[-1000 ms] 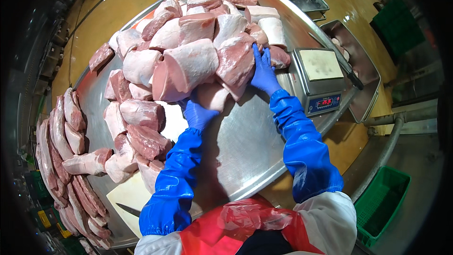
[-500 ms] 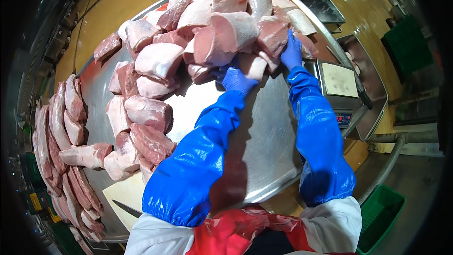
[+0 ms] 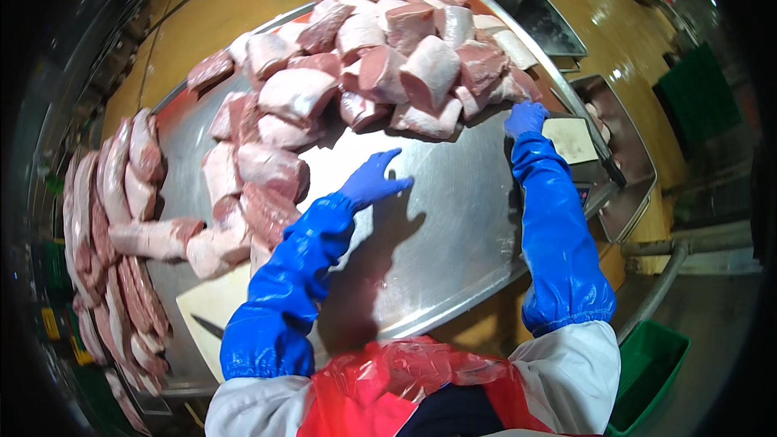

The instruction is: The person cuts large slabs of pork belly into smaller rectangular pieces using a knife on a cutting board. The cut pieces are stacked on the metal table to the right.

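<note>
Chunks of pale, fat-covered raw meat (image 3: 431,73) are heaped across the far side of a steel table (image 3: 461,218). My left hand (image 3: 376,180), in a blue glove, hovers over bare steel nearer me than the heap. It holds nothing, its thumb and fingers spread. At the heap's right end, my right hand (image 3: 526,118), gloved in blue too, is beside a scale (image 3: 569,140). Its fingers look curled, and what they hold, if anything, is hidden. More meat chunks (image 3: 271,171) lie in a row left of my left hand.
Long strips of meat (image 3: 117,182) lie along the table's left side. A knife (image 3: 208,326) rests on a white cutting board (image 3: 231,295) near my left forearm. Steel tubs (image 3: 526,12) stand beyond the right edge, a green crate (image 3: 654,368) at lower right.
Both hands have come away from the heaped chunks. My left hand has drawn back toward me and spread its fingers; my right has dropped nearer the scale. The front chunks sit rearranged.
</note>
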A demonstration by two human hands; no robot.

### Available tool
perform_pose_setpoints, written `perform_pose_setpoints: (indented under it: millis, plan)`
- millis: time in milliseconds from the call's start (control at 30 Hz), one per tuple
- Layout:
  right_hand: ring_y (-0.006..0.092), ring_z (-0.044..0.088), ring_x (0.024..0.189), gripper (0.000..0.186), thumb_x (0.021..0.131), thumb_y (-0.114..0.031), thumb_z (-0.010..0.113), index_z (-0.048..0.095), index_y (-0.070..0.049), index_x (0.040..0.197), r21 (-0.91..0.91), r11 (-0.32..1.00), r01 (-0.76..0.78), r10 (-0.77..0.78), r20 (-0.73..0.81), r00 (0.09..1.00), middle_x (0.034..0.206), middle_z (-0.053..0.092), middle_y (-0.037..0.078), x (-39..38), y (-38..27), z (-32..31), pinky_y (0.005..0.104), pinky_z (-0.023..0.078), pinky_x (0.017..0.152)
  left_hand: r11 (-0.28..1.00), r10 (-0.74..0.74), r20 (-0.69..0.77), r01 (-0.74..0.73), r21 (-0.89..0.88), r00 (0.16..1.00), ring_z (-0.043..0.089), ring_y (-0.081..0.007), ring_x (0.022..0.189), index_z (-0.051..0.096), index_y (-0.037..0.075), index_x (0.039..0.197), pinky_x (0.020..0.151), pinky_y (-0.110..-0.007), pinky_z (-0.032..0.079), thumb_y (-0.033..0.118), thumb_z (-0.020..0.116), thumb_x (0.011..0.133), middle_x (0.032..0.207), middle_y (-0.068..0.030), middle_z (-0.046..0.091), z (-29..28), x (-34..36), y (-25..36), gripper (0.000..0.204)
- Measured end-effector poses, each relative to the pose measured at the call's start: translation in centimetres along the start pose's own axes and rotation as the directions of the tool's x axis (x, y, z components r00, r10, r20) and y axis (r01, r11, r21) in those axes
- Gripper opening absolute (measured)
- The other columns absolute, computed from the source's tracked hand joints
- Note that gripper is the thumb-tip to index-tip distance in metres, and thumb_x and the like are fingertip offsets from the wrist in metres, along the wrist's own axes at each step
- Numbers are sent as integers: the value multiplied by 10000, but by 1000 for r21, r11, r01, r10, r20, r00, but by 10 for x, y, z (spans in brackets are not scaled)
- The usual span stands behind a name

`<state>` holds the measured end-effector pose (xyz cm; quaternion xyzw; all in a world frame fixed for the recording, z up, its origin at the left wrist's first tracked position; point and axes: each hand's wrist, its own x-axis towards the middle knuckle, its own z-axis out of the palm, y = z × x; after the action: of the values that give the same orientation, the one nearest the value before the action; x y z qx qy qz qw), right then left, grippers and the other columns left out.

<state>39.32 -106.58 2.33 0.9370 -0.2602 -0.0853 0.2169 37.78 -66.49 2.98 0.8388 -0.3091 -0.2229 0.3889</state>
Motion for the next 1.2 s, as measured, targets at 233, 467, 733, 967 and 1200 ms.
perform_pose_setpoints:
  millis: [233,467,733,967,1200]
  plan:
    - [406,431,1317,502,837,-460,622,652,-172,1247,43,982,183,-182,-27,983,1373,544,125,-62,-16,-4,617,387,1014,974,-205,-79,195,-117,976,492,-329,1281,461,49,1421,1083,-409,382,465,695,869,1369,-215,517,-6,-250,46,730]
    - [400,387,1365,563,898,-450,586,573,-100,1339,154,863,481,-343,-519,783,1390,519,213,-141,-34,3,623,335,1063,863,-471,-368,335,-378,802,586,-234,1160,532,89,1378,970,-390,472,311,723,883,1284,-120,607,27,-416,24,575]
    - [446,252,1420,681,811,-374,743,500,-171,1414,548,-9,837,-557,-698,451,1511,330,226,-446,-230,-99,612,198,1140,931,-346,-667,332,-154,660,549,-279,1184,551,57,1339,1007,-371,444,272,807,793,1271,-156,556,-34,-495,-16,641]
    - [585,37,1432,725,699,-308,765,524,-307,1382,446,237,863,-493,-710,502,1602,226,129,-513,-340,-128,814,59,1033,801,-495,-640,595,-73,588,336,-437,1398,255,37,1526,1132,-457,347,575,885,544,1473,-322,341,-161,-434,-249,1285]
    - [575,105,1429,732,682,-239,744,530,-304,1380,539,497,680,-324,-612,721,1604,251,129,-473,-311,-101,714,150,1110,940,-255,-511,335,70,821,525,-411,1217,426,117,1427,1057,-463,421,542,899,495,1272,-226,576,-145,-286,-219,1128]
